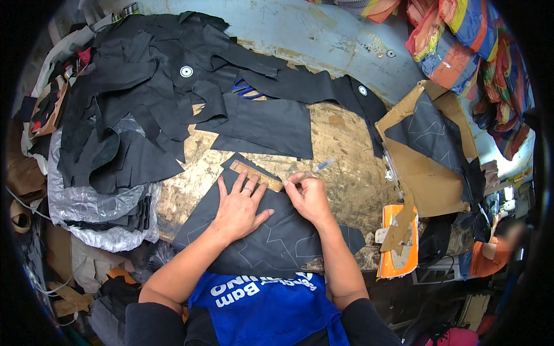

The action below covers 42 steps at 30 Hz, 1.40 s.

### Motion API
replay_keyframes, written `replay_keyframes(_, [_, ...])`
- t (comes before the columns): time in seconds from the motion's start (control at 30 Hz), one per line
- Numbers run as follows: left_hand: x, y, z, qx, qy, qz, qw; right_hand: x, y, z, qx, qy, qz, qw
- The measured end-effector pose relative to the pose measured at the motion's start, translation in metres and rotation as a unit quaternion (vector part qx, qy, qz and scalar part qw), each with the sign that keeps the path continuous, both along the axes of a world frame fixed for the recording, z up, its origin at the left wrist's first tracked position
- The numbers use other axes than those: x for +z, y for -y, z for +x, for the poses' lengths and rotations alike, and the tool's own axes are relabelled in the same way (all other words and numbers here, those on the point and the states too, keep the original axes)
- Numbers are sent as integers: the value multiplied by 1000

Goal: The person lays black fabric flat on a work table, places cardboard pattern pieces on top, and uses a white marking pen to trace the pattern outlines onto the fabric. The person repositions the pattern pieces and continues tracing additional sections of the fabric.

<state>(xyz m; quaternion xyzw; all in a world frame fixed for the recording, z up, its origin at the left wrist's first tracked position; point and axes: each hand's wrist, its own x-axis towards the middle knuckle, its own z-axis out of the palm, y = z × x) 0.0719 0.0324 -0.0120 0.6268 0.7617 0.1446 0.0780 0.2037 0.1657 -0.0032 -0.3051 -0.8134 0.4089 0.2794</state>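
Now, left hand (239, 213): spread flat and grasping nothing; its middle fingers press on a wooden ruler (250, 170), the little finger sits off the ruler's left end, and the thumb points out to the right.
Right hand (306, 195): pinched about a slim pen (324, 165), whose clear back end points to the right and toward the counter's far edge.
Ruler's axis: slanting, its left end toward the far edge of the counter (346, 138), its right end toward the near edge.
Nearer hand: the left, lying on the ruler; the right is at the ruler's right end, so the ruler stretches leftward from the pinching fingers.
Pivot, as I judge it: pen tip against ruler edge; the fingers hide the tip, so contact cannot be told.
Black sheet (271, 230): under ruler and left hand, its far tip showing past the ruler, pale outlines drawn toward the counter's near edge.
Far side: a black panel (265, 127) beyond the ruler; a heap of black pieces (124, 86) across the far left corner.
Right end: an orange-bordered pad (410, 254) by the near right corner, a cardboard box (424, 187) behind it.
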Motion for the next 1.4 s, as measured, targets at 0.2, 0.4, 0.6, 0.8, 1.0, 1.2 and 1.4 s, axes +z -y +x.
replay_keyframes(0.2, [10,-10,-20,-64,-2,36,997,-8,-3,-10,-61,-109,-27,992])
replay_keyframes(0.4, [22,-59,-98,-59,341,-68,936,-15,12,-38,66,-103,-113,986])
replay_keyframes(0.6, [18,-79,-124,-3,523,-178,833,-24,17,-74,73,-77,-56,993])
replay_keyframes(0.8, [15,-80,-126,1,526,-177,832,-20,18,-92,95,-69,37,992])
replay_keyframes(1.0, [13,-78,-125,-9,516,-167,840,-12,14,-82,57,-18,29,998])
replay_keyframes(1.2, [11,-77,-125,-14,508,-156,847,-16,14,-88,91,-31,30,995])
replay_keyframes(1.4, [14,-73,-121,-8,494,-146,857,-7,14,-78,88,-27,85,992])
